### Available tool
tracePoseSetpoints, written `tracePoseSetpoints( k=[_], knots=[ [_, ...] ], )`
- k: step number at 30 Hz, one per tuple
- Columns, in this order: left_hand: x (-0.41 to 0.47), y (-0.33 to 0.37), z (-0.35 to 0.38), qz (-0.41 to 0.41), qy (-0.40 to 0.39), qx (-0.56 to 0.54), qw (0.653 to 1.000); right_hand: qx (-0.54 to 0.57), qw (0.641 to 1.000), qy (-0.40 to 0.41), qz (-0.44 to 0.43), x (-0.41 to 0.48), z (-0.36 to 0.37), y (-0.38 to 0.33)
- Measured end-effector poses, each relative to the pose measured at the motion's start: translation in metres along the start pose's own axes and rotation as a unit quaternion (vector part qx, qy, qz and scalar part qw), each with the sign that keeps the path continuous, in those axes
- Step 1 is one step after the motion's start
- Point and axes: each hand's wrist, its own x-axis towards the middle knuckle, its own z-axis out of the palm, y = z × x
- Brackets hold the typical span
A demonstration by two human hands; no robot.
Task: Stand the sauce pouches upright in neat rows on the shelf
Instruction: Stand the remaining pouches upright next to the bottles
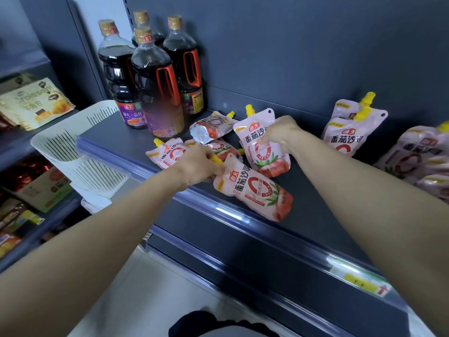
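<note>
Dark-grey shelf (pixel 308 215) carries the tomato sauce pouches. Nearest its front edge, a tilted pouch (pixel 255 193) lies on its back, and the left grip (pixel 200 166) pinches it at its yellow spout (pixel 216 159). Just behind, the right grip (pixel 279 132) clasps the upper edge of an upright pouch (pixel 263 154). Beyond the left grip, fallen pouches (pixel 211 126) lie scattered. Far right, standing pouches (pixel 347 135) lean near the back panel. Soy sauce bottles (pixel 155 93) stand at the far left, with a white basket (pixel 73 142) beside the shelf.
</note>
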Motion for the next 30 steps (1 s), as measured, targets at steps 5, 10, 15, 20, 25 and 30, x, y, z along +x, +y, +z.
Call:
tracePoseSetpoints(
  k=[5, 10, 15, 20, 25, 30],
  knots=[
    [-0.007, 0.016, 0.002, 0.025, 0.059, -0.085, 0.994, 0.125, 0.992, -0.014, -0.013, -0.014, -0.014, 0.005],
    [0.002, 0.023, 0.007, 0.103, 0.118, -0.077, 0.985, 0.139, 0.988, -0.005, -0.070, -0.030, -0.028, 0.009],
    [0.011, 0.031, 0.014, 0.124, 0.060, -0.049, 0.989, 0.044, 0.993, 0.013, -0.112, -0.047, -0.051, 0.014],
    [0.019, 0.046, 0.021, 0.157, 0.024, -0.020, 0.987, -0.154, 0.976, 0.011, -0.156, -0.058, -0.084, 0.024],
    [0.019, 0.063, 0.047, 0.204, -0.017, -0.020, 0.979, -0.329, 0.931, 0.054, -0.151, -0.062, -0.114, 0.038],
    [0.016, 0.077, 0.069, 0.243, -0.052, 0.000, 0.969, -0.365, 0.920, 0.100, -0.103, -0.068, -0.145, 0.057]
  ],
)
